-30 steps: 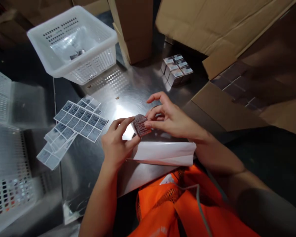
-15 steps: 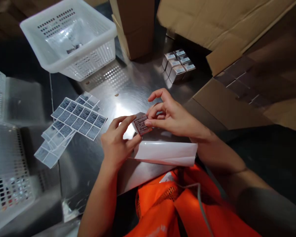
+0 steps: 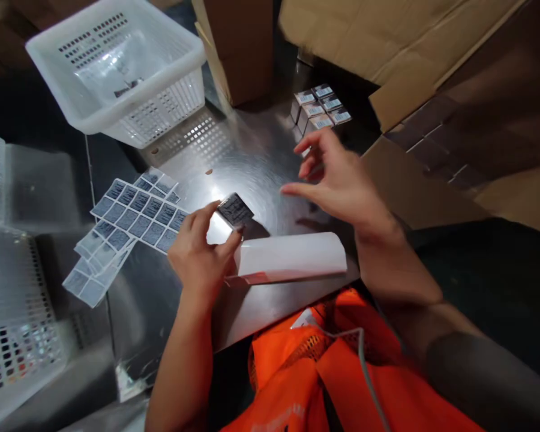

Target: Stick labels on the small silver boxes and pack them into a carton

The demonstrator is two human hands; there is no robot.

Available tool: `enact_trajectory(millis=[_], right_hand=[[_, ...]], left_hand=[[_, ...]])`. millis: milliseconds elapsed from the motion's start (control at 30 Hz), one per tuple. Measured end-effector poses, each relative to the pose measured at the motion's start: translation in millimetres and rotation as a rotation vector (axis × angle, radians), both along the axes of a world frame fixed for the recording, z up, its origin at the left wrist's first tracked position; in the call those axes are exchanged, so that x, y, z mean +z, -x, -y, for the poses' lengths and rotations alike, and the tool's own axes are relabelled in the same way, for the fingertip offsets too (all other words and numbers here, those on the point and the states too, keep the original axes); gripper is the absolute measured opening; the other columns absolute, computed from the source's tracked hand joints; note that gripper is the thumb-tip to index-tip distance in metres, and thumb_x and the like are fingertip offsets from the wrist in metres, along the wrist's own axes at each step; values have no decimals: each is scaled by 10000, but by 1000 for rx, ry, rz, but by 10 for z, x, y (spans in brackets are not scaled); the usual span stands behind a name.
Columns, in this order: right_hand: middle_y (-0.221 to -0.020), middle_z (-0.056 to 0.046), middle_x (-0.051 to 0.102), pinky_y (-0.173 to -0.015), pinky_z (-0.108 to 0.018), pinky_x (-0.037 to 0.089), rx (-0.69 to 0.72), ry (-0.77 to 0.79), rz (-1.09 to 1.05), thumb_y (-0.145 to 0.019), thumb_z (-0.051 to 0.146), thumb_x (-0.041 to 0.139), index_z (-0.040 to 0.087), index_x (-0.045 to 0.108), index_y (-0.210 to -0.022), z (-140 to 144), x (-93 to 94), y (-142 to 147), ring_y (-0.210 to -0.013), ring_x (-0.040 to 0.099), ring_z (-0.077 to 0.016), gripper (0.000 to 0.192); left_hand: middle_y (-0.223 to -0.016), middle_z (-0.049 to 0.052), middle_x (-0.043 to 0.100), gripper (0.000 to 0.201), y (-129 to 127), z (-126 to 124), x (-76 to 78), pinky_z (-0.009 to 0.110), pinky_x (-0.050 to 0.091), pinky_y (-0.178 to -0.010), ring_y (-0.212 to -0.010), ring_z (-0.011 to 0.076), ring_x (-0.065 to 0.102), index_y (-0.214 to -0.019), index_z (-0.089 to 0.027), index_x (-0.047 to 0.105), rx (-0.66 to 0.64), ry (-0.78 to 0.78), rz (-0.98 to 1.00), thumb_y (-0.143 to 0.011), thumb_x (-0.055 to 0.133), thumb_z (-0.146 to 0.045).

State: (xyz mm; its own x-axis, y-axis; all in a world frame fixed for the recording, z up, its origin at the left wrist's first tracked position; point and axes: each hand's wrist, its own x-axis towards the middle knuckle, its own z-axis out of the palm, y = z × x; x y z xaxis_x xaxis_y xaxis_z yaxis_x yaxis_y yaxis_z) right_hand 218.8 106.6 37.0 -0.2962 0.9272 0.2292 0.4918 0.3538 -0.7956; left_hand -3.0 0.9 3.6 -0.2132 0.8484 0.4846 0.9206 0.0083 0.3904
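Observation:
My left hand (image 3: pixel 202 246) grips a small box (image 3: pixel 234 210) between thumb and fingers, with a dark printed face turned up. A curled white sheet (image 3: pixel 292 255) lies below that thumb; whether the hand also pinches it is hard to see. My right hand (image 3: pixel 333 174) is apart from the box, thumb and fingers spread, holding nothing. Just beyond its fingers stands a block of several small boxes (image 3: pixel 323 108) with barcodes on top. Sheets of dark square labels (image 3: pixel 139 210) overlap on the metal table left of my left hand.
A white perforated basket (image 3: pixel 153 96) stands at the back left, and more perforated baskets (image 3: pixel 18 312) line the left edge. A tall cardboard box (image 3: pixel 247 54) is at the back. On the right, an open carton (image 3: pixel 414 180) holds packed small boxes.
My right hand has let go of the small box and moved up and right, towards the block of boxes. My left hand has shifted slightly left with the box.

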Motion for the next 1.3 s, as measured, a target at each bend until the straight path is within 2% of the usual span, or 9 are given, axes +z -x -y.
enact_trajectory(millis=[67, 267, 433, 667, 833, 967, 1100, 1200, 1300], right_hand=[[-919, -27, 647, -799, -384, 512, 23, -179, 1, -775, 333, 846, 246, 546, -1083, 39, 44, -43, -859, 630, -221, 438], [-1109, -112, 667, -917, -417, 472, 692, -366, 271, -929, 302, 687, 191, 610, -1167, 392, -129, 362, -1061, 581, -279, 273], [-1047, -77, 731, -808, -322, 469, 716, -294, 405, -983, 250, 608, 178, 674, -1111, 416, -359, 563, -963, 661, -213, 161], [-813, 29, 757, -591, -284, 432, 638, -510, 431, -952, 247, 606, 235, 697, -943, 441, -403, 552, -728, 690, -156, 92], [-1043, 3, 774, -791, -327, 508, 776, -765, 200, -998, 251, 545, 249, 713, -866, 429, -397, 602, -938, 701, -169, 214], [-1016, -56, 726, -934, -316, 515, 932, -479, -353, -944, 394, 664, 237, 711, -826, 339, -209, 462, -998, 667, -162, 202], [-864, -10, 676, -976, -357, 507, 530, -62, -842, -817, 462, 800, 225, 641, -827, 201, -27, 258, -956, 653, -161, 286], [-805, 34, 659, -830, -291, 530, 378, 241, -874, -766, 427, 840, 219, 616, -887, 104, -21, 200, -783, 639, -119, 329], [-795, 45, 669, -777, -255, 525, 401, 447, -750, -767, 337, 833, 217, 596, -1005, 131, -39, 200, -752, 645, -107, 357]], left_hand=[[-1077, 91, 738, 485, 58, -37, -13, 358, 484, -755, -965, 270, 680, -1200, -201, 688, 150, 17, 16, -756, 813, -350], [-1105, 86, 742, 484, 238, -169, -84, 419, 498, -858, -996, 283, 682, -1184, -233, 677, 315, 147, 209, -735, 810, -355], [-1113, 98, 745, 476, 245, -165, -34, 455, 492, -875, -1012, 318, 687, -1148, -249, 671, 327, 253, 343, -739, 784, -463], [-1272, 164, 656, 599, 319, -213, -85, 553, 459, -1022, -1229, 422, 592, -1097, -218, 625, 388, 320, 309, -715, 686, -676], [-1125, 132, 705, 580, 444, -232, -95, 571, 461, -1015, -1150, 419, 638, -1057, -228, 626, 419, 334, 476, -700, 695, -680], [-1118, 77, 695, 682, 443, -242, -132, 509, 503, -930, -1026, 329, 678, -1290, -281, 581, 378, 224, 667, -722, 700, -639], [-1175, 82, 666, 638, 238, -170, -152, 265, 491, -640, -787, 157, 643, -1214, -235, 555, 147, 38, 854, -640, 762, -423], [-1152, 53, 670, 577, 43, -109, -154, 179, 355, -468, -537, 35, 488, -1127, -227, 541, 17, 25, 778, -596, 762, -278], [-1171, 39, 681, 553, -96, -60, -132, 159, 271, -390, -432, -13, 381, -1103, -224, 539, -89, 46, 736, -595, 756, -224]])
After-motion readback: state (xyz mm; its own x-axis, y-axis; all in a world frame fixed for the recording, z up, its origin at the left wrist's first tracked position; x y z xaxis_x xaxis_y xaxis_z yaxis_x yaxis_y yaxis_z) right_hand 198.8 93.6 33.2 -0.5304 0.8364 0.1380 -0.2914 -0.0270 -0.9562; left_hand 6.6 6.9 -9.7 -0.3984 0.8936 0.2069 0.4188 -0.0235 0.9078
